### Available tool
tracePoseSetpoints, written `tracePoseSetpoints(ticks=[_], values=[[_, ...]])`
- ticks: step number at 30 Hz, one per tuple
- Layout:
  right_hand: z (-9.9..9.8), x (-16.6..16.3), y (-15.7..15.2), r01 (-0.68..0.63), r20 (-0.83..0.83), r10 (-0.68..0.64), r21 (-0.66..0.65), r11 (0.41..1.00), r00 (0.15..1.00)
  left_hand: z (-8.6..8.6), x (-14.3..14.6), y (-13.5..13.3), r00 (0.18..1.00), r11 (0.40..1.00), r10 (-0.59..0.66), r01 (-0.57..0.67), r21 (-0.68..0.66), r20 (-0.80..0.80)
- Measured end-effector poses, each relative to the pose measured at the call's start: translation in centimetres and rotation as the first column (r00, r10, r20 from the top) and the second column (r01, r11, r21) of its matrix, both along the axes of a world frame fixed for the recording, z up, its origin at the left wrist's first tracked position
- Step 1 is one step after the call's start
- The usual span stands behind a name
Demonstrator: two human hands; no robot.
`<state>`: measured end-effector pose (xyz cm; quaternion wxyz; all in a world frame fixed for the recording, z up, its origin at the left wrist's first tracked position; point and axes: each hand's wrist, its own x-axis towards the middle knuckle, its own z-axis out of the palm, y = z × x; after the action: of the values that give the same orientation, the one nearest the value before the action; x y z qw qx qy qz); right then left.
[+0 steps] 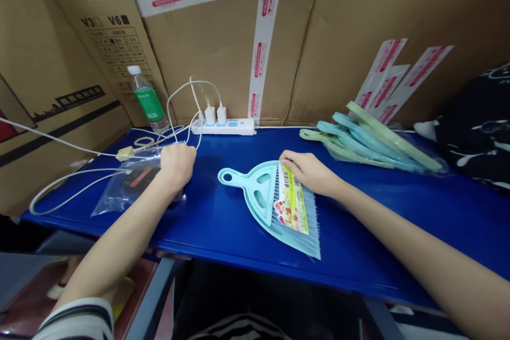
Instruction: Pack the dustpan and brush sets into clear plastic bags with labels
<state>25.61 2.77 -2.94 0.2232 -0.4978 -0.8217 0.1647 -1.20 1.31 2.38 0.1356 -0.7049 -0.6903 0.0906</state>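
A mint-green dustpan and brush set (255, 186) lies flat on the blue table, its looped handle pointing left and the grey bristles fanning to the right. A yellow printed label (294, 202) covers part of the bristles. My right hand (308, 170) is closed on the upper right edge of the set, fingertips at the label's top. To the left, my left hand (178, 163) is closed at the upper edge of a clear plastic bag (115, 191), its fingertips hidden. A dark object (139, 176) shows through the bag.
Bagged green and blue dustpan sets (370, 141) lie at the back right, near dark printed fabric (474, 127). A white power strip (235, 126) with chargers, loose white cables (71, 175) and a bottle (148, 101) stand along the back. Cardboard (223, 53) walls the table.
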Motion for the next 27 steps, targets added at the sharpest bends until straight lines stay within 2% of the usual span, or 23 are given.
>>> tracePoseSetpoints(ticks=[3, 5, 7, 10, 13, 15, 17, 19, 24, 27], values=[[0.8, 0.9, 0.3, 0.014, 0.011, -0.014, -0.003, 1.000, 1.000, 0.0, 1.2, -1.1, 0.996, 0.997, -0.079, 0.079, -0.008, -0.044], [1.4, 1.8, 0.6, 0.026, 0.014, -0.026, 0.021, 0.999, 1.000, -0.3, 2.0, -1.8, 0.977, 0.978, -0.207, 0.206, -0.017, -0.054], [2.0, 2.8, 0.9, 0.027, 0.012, -0.028, 0.066, 0.997, 1.000, -0.9, 2.7, -2.2, 0.934, 0.934, -0.356, 0.354, -0.057, -0.039], [2.6, 4.3, 1.3, 0.026, 0.009, -0.028, 0.115, 0.993, 1.000, -1.7, 3.3, -2.6, 0.817, 0.809, -0.577, 0.572, -0.138, 0.008], [3.0, 5.3, 1.5, 0.032, 0.025, -0.036, 0.122, 0.992, 0.999, -2.1, 3.5, -2.7, 0.643, 0.629, -0.763, 0.763, -0.151, 0.069], [3.2, 5.8, 1.5, 0.031, 0.049, -0.037, 0.118, 0.993, 0.998, -2.1, 3.4, -2.7, 0.522, 0.509, -0.844, 0.852, -0.121, 0.122], [3.4, 6.0, 1.5, 0.025, 0.074, -0.034, 0.110, 0.994, 0.997, -2.1, 3.3, -2.9, 0.421, 0.410, -0.890, 0.907, -0.093, 0.178], [3.6, 6.2, 1.4, 0.014, 0.098, -0.023, 0.096, 0.995, 0.995, -1.9, 3.2, -3.0, 0.357, 0.347, -0.904, 0.934, -0.083, 0.237], [3.6, 6.3, 1.3, -0.025, 0.143, 0.019, 0.042, 0.999, 0.990, -1.2, 2.7, -2.9, 0.296, 0.290, -0.847, 0.953, -0.082, 0.442], [3.3, 6.2, 1.4, -0.048, 0.160, 0.046, 0.008, 0.999, 0.986, -0.8, 2.3, -2.7, 0.292, 0.279, -0.805, 0.955, -0.106, 0.515]])
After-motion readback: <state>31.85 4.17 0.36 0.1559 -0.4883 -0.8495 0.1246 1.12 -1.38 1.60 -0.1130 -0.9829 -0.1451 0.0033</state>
